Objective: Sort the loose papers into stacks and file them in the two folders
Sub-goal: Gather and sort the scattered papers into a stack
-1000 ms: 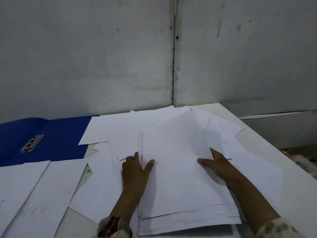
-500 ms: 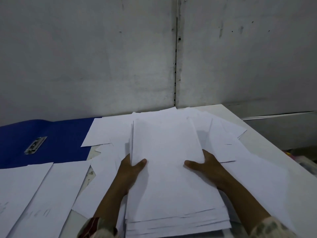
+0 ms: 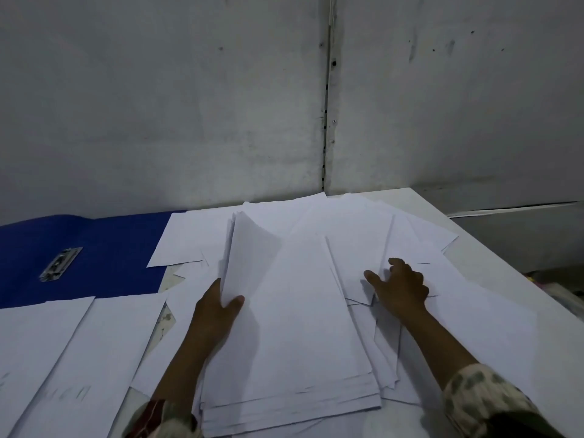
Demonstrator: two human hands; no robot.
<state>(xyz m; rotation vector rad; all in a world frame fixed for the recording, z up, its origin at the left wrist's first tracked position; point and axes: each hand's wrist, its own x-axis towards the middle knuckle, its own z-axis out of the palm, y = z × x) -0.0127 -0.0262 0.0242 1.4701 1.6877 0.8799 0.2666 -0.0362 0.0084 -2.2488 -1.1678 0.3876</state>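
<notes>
I saw the left hand (image 3: 218, 306) pinching one paper stack (image 3: 290, 327); the right hand (image 3: 399, 284), fingers spread, touched loose sheets (image 3: 363, 248). One blue folder (image 3: 94, 257).

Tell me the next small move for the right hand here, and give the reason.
Probably slide the loose sheets under the right hand leftward onto the stack. The left hand grips the stack's left edge, lifting it, while those sheets lie askew beside it.
</notes>
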